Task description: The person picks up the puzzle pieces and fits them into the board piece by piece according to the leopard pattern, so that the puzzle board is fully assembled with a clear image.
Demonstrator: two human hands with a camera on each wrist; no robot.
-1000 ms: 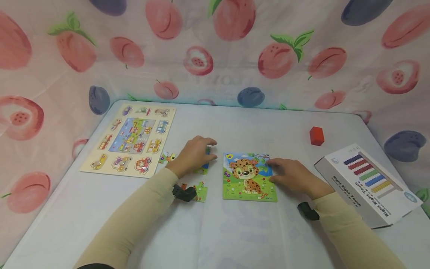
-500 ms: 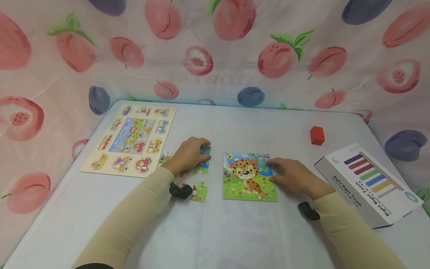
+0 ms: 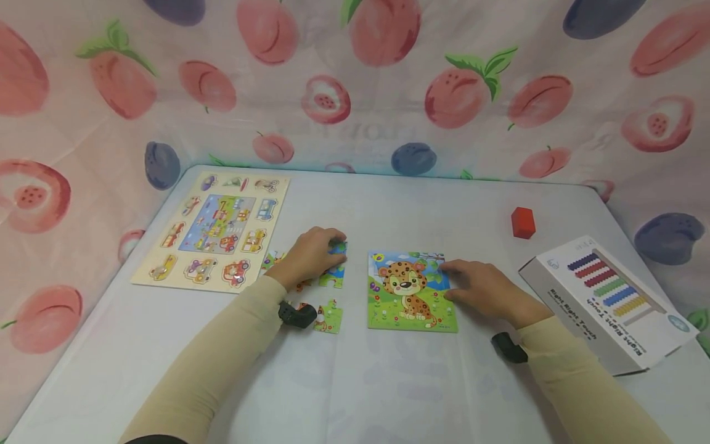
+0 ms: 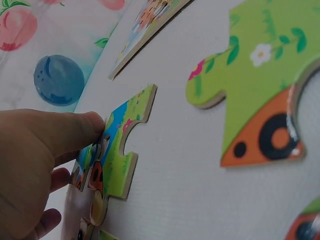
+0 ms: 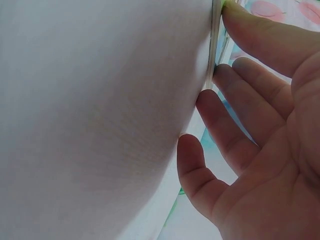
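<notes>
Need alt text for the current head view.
A person's left hand touches a jigsaw piece and the right hand touches the edge of a square spotted-cub picture board on a white table. A vehicle puzzle board lies at left; a red block and a white box at right.

at your left a pale board (image 3: pixel 222 222) with vehicle pictures, on your right a red block (image 3: pixel 523 222), nearer to you a white box (image 3: pixel 616 320) showing coloured strips, beyond the table (image 3: pixel 407 388) a fruit-patterned cloth (image 3: pixel 383 92)

Sleeved arms (image 3: pixel 213 364) forward (fingers (image 5: pixel 227 125) curved)
</notes>
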